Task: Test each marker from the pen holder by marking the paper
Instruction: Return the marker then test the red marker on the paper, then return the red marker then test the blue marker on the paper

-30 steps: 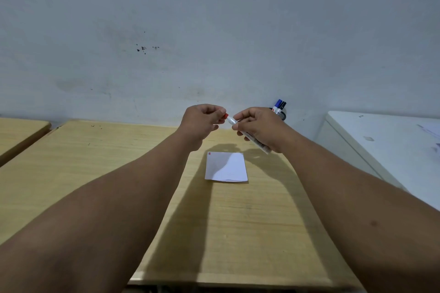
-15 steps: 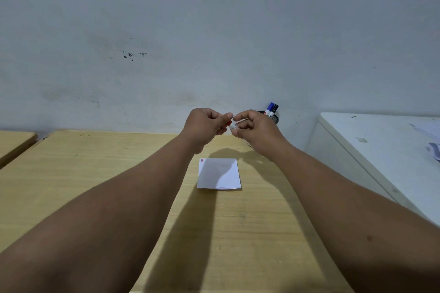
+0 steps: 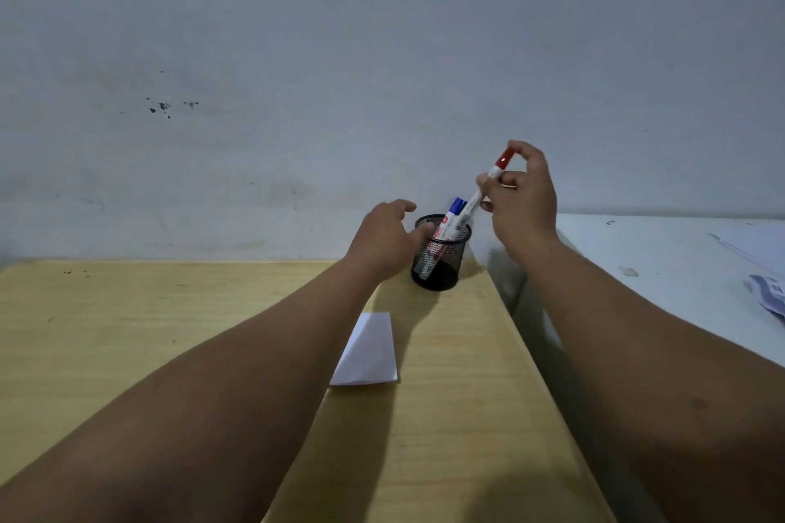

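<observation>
A black mesh pen holder (image 3: 441, 268) stands at the far right of the wooden table (image 3: 170, 331). My right hand (image 3: 522, 204) pinches a capped red marker (image 3: 488, 183), tilted, with its lower end over the holder's mouth. A blue-capped marker (image 3: 455, 206) sticks up out of the holder. My left hand (image 3: 386, 238) rests against the holder's left side, fingers spread, its fingertip at the rim. A small white paper (image 3: 369, 352) lies on the table in front of the holder, partly covered by my left forearm.
A white table (image 3: 662, 268) adjoins on the right, with papers (image 3: 764, 280) at its far right edge. A grey wall rises directly behind both tables. The wooden table stretches bare to the left.
Both hands were together in front of me, capping the red marker. Now my right hand has carried it up over the holder and my left hand has gone to the holder's side.
</observation>
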